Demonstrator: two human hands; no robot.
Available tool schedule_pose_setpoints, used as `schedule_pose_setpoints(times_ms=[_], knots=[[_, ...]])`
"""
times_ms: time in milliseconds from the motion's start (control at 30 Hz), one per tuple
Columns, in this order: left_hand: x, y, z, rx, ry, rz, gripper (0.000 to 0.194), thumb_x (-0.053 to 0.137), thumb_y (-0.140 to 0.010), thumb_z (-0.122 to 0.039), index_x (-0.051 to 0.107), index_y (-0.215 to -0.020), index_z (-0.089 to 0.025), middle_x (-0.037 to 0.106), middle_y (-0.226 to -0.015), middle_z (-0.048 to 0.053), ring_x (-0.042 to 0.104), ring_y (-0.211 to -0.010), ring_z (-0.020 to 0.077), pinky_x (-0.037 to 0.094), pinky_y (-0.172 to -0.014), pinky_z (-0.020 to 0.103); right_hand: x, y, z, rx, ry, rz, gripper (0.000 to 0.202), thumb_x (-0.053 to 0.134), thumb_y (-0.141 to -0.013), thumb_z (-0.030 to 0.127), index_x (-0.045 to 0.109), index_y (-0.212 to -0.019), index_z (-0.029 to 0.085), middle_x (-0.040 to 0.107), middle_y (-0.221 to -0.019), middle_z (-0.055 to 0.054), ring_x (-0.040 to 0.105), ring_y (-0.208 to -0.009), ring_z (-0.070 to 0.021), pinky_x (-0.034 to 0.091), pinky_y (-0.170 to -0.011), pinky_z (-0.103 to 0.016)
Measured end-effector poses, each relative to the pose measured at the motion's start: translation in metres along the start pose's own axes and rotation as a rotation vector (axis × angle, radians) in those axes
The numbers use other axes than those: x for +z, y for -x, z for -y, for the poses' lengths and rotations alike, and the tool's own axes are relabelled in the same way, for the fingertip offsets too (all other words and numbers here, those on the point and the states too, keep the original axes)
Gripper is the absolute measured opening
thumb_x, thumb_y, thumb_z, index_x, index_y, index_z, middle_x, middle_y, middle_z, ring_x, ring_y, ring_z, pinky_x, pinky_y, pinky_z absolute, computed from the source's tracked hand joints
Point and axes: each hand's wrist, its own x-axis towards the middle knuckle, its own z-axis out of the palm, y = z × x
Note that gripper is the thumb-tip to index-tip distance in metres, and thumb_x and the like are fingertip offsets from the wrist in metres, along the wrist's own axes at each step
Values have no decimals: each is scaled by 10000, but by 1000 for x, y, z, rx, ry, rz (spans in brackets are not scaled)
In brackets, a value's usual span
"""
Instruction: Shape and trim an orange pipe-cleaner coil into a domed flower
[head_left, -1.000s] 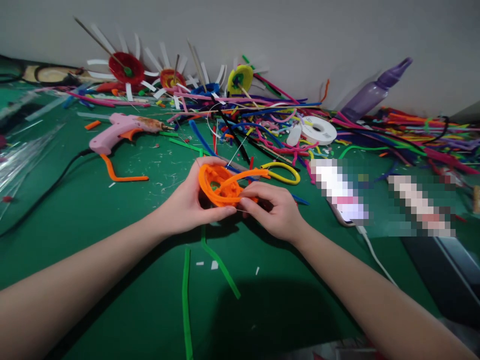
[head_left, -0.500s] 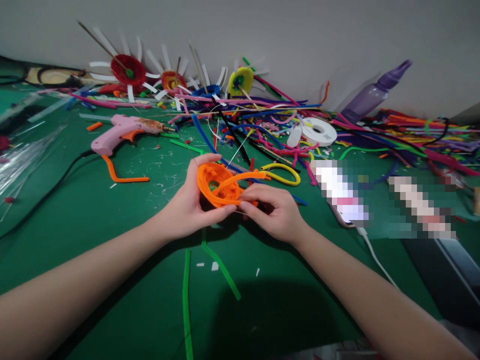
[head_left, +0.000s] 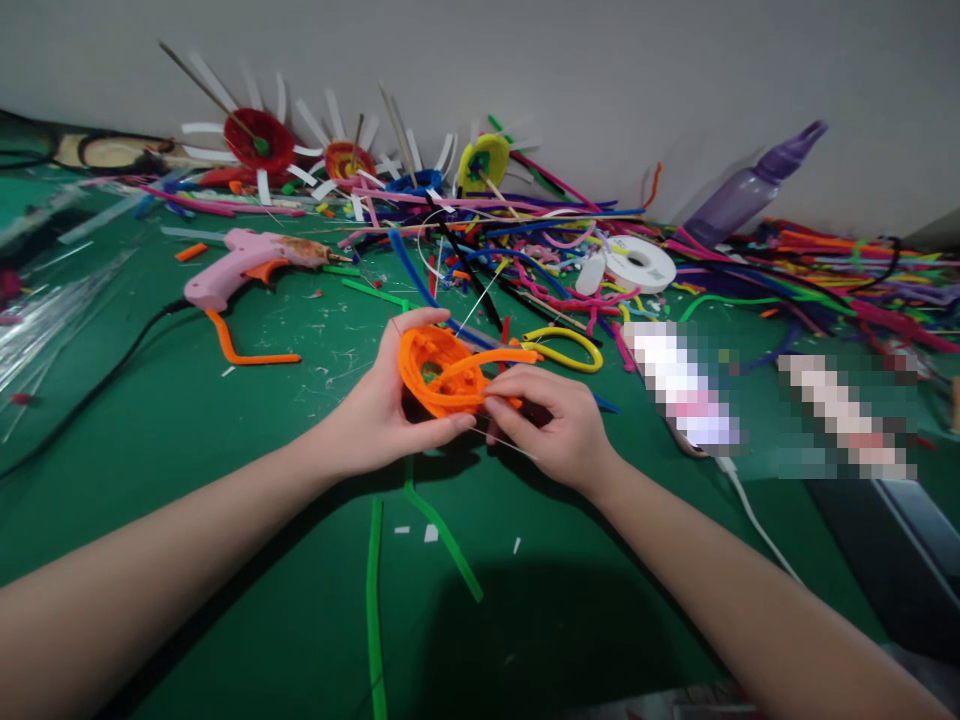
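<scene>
An orange coiled bowl shape (head_left: pixel 442 375) made of fuzzy strips, with a bit of green inside, is held above the green table. My left hand (head_left: pixel 397 400) wraps its left side, thumb along the lower edge and fingers at the top. At the bowl's right rim, my right hand (head_left: pixel 551 415) pinches the orange strip between thumb and index finger. A loose orange end sticks out to the right over that hand. Thin glue-like threads trail near the fingers. Just behind lie a yellow loop (head_left: pixel 581 350) and a blue strip (head_left: pixel 412 275).
A pink glue gun (head_left: pixel 240 262) and bent orange strip (head_left: pixel 255 357) lie left. Behind are flower-like pieces with white strips, many coloured strips, a white spool (head_left: pixel 640 263) and a purple bottle (head_left: pixel 735 200). Right, a phone (head_left: pixel 679 390) has a cable. Green strips (head_left: pixel 375 600) lie in front.
My right hand has shifted slightly right along the rim, and a thin thread now shows beneath it. The orange bowl is turned a little; my left hand keeps its hold.
</scene>
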Motion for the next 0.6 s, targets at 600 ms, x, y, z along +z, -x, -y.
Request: schedule_pose_setpoints(times_ms=[600], knots=[[-4, 1, 2, -9, 189, 87, 714, 705, -793, -301, 298, -1376, -233, 603, -1149, 81, 639, -1021, 230, 515, -914, 361, -1, 0, -1, -32, 16, 44, 96, 597, -902, 194, 682, -876, 157, 707, -837, -38, 646, -621, -84, 537, -659, -234]])
